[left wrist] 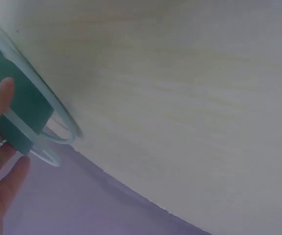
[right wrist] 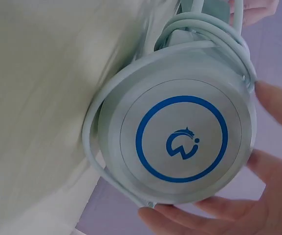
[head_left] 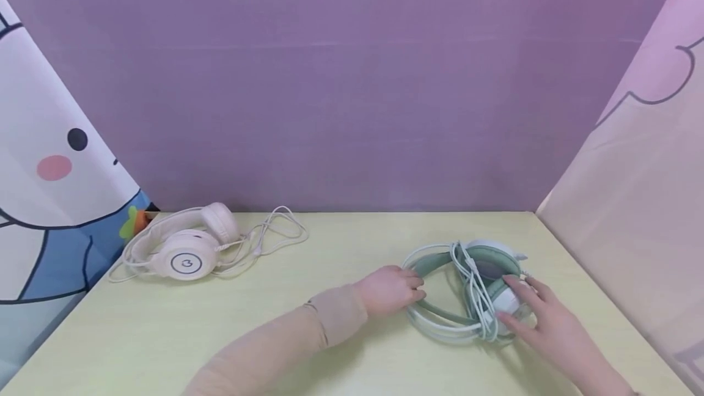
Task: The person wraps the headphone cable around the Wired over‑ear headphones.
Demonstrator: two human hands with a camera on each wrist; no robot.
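Green headphones [head_left: 484,298] lie toward the right of the table, their pale cable wound in loops around the headband and ear cups. My left hand [head_left: 392,291] holds the headband's left end; in the left wrist view the thumb lies over the green band [left wrist: 21,105] and the fingers beneath it. At the other side, my right hand [head_left: 555,322] grips an ear cup. Its round outer face [right wrist: 180,142] bears a blue ring and logo in the right wrist view, with thumb and fingers [right wrist: 224,208] spread along the rim.
Pale pink headphones [head_left: 189,255] with a round logo lie at the table's back left, their cable [head_left: 283,231] spreading rightward. Behind the pale yellow table [head_left: 330,249] hangs a purple cloth [head_left: 341,90]. Printed cloths flank both sides.
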